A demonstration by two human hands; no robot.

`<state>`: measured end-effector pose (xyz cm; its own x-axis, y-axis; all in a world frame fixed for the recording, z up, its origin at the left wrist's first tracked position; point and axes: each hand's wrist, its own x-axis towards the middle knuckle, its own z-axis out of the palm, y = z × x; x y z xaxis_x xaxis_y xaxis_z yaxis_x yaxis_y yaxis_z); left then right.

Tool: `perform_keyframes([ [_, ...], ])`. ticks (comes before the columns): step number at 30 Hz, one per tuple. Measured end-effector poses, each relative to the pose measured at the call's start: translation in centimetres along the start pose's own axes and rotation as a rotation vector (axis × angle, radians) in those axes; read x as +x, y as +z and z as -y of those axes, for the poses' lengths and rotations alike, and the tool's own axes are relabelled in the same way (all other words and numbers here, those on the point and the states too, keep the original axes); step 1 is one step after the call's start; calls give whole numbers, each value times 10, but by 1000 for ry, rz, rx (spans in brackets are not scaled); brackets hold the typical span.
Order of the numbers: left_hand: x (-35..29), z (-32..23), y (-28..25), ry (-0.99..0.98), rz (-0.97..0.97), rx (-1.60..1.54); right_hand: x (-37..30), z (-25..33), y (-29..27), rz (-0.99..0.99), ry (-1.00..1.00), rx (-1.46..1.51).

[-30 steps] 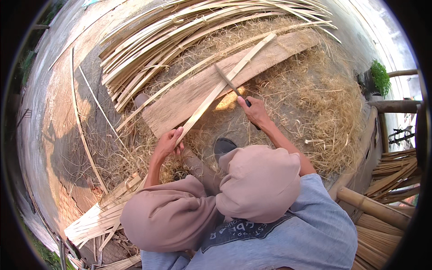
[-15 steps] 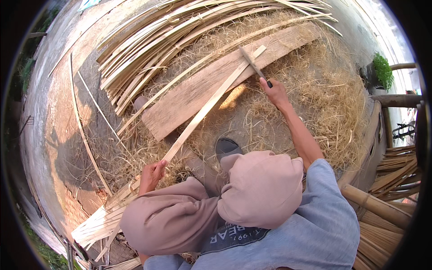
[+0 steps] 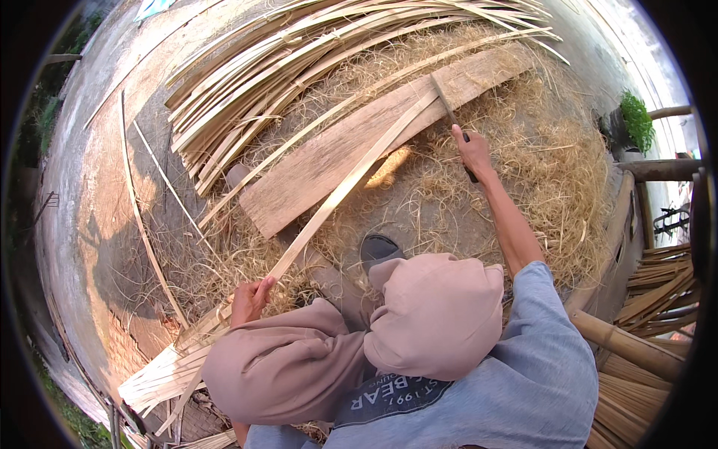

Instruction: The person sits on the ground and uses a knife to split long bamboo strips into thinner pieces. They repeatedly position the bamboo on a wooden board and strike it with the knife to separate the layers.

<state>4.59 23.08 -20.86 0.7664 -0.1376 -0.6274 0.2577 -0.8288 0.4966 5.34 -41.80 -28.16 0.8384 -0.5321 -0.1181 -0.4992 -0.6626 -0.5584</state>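
Observation:
My left hand is closed round the near end of a long pale bamboo strip. The strip slants away to the upper right, its far end lying over a broad wooden board. In my right hand is the dark handle of a knife. Its long narrow blade points up and to the left, at the strip's far tip on the board; whether it touches the strip I cannot tell.
A thick pile of split strips lies beyond the board. Curly shavings cover the ground at right. More strips rest at lower left, and a bamboo pole stands at my right. My shoe is below the board.
My right hand and the knife have moved right, the blade passing from across the strip to its far tip. The left hand still grips the strip, barely shifted.

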Motion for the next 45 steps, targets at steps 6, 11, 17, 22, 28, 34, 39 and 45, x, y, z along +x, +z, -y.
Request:
perform_keyframes([
  [6, -1, 6, 2, -25, -32, 57, -36, 32, 8, -24, -293, -128],
  [11, -3, -20, 16, 103, -175, 189, -20, 56, 9, -81, 94, 158],
  [17, 24, -75, 55, 247, -432, 376, -162, 166, 83, 479, -442, 13],
  [22, 14, -78, 58, 244, -423, 422, -145, 149, 55, 381, -335, -87],
  [28, 26, -87, 61, 269, -434, 436, -47, 78, -7, 154, -265, -114],
  [34, 28, -88, 60, 326, -425, 440, 7, 34, -30, 49, -81, -189],
  [39, 12, -91, 55, 356, -402, 255, 6, 36, -21, 28, -128, -163],
  [45, 13, -60, 45, 312, -392, 270, -39, 48, -4, 136, -635, -192],
])
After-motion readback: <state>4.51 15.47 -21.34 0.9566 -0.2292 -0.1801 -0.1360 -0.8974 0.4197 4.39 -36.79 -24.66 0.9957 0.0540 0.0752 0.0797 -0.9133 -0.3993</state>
